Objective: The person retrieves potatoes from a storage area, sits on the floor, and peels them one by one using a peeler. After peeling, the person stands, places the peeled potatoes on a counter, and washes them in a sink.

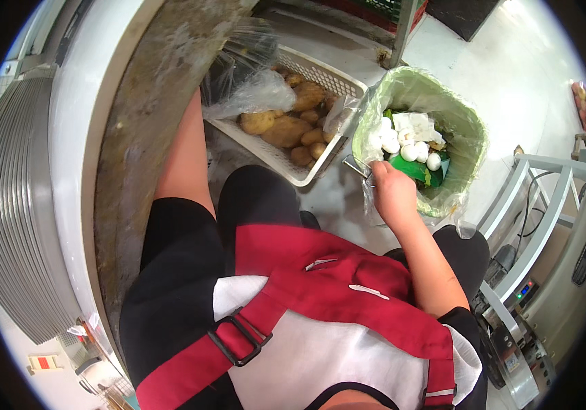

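Note:
My right hand (394,192) is closed on a small metal hand tool (357,166), possibly a peeler, at the near left rim of a green waste bin (464,107) lined with clear plastic. White rounded pieces that look like eggshells (408,146), paper and green scraps lie inside the bin. My left forearm reaches up at the left, and the left hand is hidden beneath the worktop edge. Left of the bin, a white perforated plastic crate (336,72) holds brown potatoes (285,132). A clear plastic bag (264,92) hangs over the crate's left end.
A stained worktop edge (134,118) runs along the left side, close to my left arm. At the right stand a grey metal frame (551,228) and a machine with cables. A metal post (404,36) rises behind the bin. A red net bag (584,105) sits at the far right.

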A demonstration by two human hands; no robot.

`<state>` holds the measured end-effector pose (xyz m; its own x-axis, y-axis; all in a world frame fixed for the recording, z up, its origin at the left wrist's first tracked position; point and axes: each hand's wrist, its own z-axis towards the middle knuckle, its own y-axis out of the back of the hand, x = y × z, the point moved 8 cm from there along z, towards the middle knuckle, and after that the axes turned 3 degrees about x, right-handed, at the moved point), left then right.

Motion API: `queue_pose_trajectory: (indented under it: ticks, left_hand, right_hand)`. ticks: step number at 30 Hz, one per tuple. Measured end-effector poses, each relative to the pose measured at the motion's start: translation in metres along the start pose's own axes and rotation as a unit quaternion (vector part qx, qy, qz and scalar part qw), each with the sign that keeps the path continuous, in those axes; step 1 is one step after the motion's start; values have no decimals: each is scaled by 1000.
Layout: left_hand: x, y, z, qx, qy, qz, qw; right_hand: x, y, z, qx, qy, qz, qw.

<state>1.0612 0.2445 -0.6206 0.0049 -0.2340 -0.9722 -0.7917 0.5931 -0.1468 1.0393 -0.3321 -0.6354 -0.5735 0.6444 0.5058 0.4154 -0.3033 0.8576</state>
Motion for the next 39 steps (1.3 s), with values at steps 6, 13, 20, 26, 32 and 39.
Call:
queue_pose_trajectory:
  ticks: [6, 13, 20, 26, 32, 39]
  left_hand:
    - [14, 0, 25, -6, 24, 68, 997]
    - [100, 28, 27, 19, 167, 127, 978]
    - [63, 1, -96, -123, -77, 385, 911]
    - [101, -163, -223, 315, -232, 523, 757]
    - [345, -161, -159, 406, 83, 667, 619]
    - [443, -153, -140, 318, 86, 634, 699]
  right_hand:
    - [-2, 0, 0, 3, -5, 6, 1000]
    - [-2, 0, 1, -2, 8, 7, 1000]
    - [-4, 1, 0, -15, 3, 19, 1000]
    - [-20, 13, 3, 13, -24, 127, 992]
    - [-68, 26, -3, 7, -249, 383, 890]
    - [-104, 9, -29, -86, -315, 742, 586]
